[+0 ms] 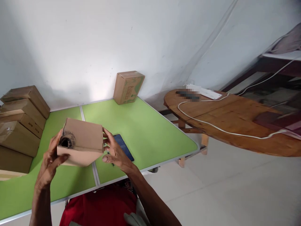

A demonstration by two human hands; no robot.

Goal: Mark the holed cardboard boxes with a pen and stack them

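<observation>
A brown cardboard box (84, 135) is held up above the green table (150, 125), tilted, with a dark ragged hole and black scribbles at its left corner. My left hand (49, 160) grips the box's left end, thumb on the near face and fingers behind. At the right end, my right hand (116, 150) has its fingertips against the box's side, while its thumb stands apart from it. Just beyond my right hand lies a phone (124, 147) with a dark screen, partly hidden by the hand. A small dark item beside the phone is mostly covered.
Several cardboard boxes (21, 128) are stacked at the table's left. Another printed box (129, 88) stands at the back against the wall. To the right is a wooden table (230, 116) with a white cable (211, 124) and a white power strip (207, 92).
</observation>
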